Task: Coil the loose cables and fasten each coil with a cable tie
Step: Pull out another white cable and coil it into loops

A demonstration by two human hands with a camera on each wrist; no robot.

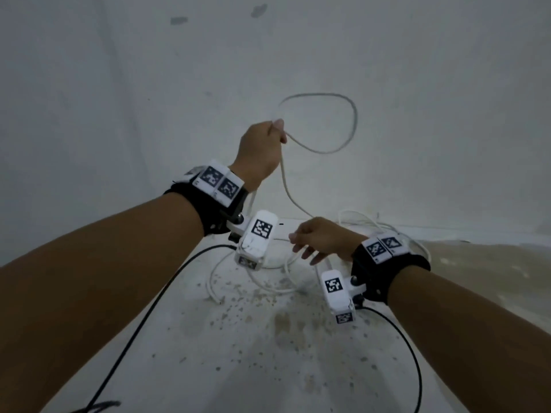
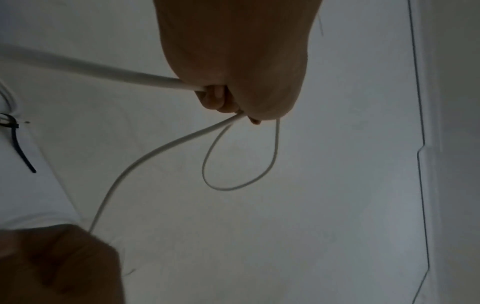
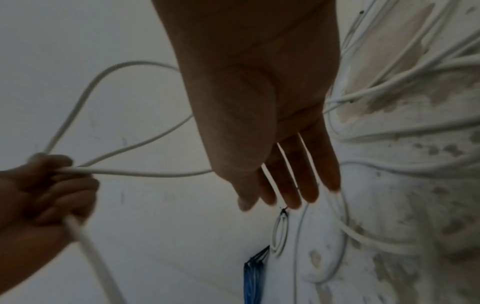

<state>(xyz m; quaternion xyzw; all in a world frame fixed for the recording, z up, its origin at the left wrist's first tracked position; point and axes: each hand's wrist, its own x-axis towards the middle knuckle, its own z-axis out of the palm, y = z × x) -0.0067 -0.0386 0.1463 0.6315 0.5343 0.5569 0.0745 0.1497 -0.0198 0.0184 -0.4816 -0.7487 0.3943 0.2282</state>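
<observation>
While the left hand is clenched round the white cable, holding one raised loop, the right hand sits lower with fingers relaxed. From the wrist view it grips nothing, though the cable seems to pass under its fingertips; too blurred to be sure. The free run drops from the left hand steeply down to the right hand, which is nearer the slack. The rest lies tangled on the table below the left hand.
</observation>
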